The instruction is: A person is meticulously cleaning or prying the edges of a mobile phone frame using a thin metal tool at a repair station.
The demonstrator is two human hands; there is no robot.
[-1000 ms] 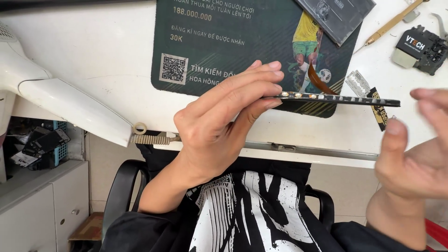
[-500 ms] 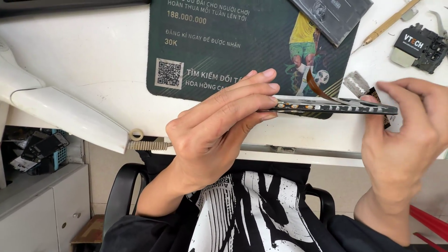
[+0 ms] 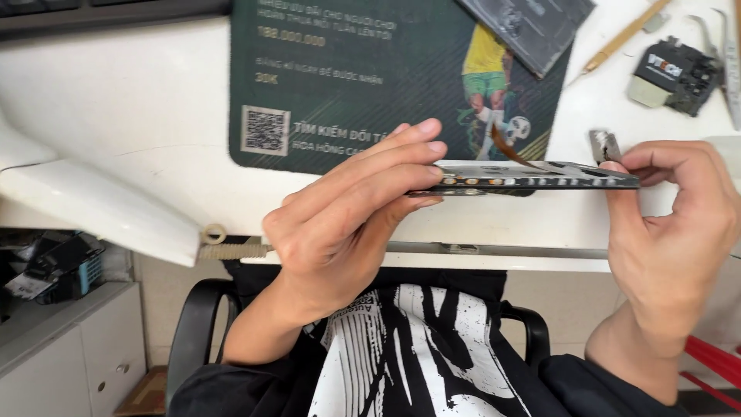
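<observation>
Between the two hands, just above the near edge of the white counter (image 3: 116, 93), a thin dark phone frame (image 3: 540, 182) is held edge-on to the camera, so only its narrow side with a row of small gold-coloured contacts shows. Its long axis runs left to right, nearly level, parallel to the counter's edge. The left hand (image 3: 347, 224) takes the left end: its fingers (image 3: 386, 158) lie stretched along the top while the thumb presses from below, a flat pinching grip on the frame. The right hand (image 3: 671, 224) takes the opposite end, thumb and forefinger pressed together on the frame's right tip, the other fingers curled behind. Both hands touch it, so neither is nearer; the frame spans the gap from one grip to the other. A brown ribbon cable (image 3: 505, 147) curls up from its upper side near the middle.

Behind the frame lies a dark green printed mat (image 3: 347, 77), with a grey panel (image 3: 532, 27) overlapping its far corner. Farther right on the counter rest a wooden-handled tool (image 3: 625, 35), a small black block-shaped part (image 3: 675, 73) and metal tweezers (image 3: 725, 62), all well apart from the hands.
</observation>
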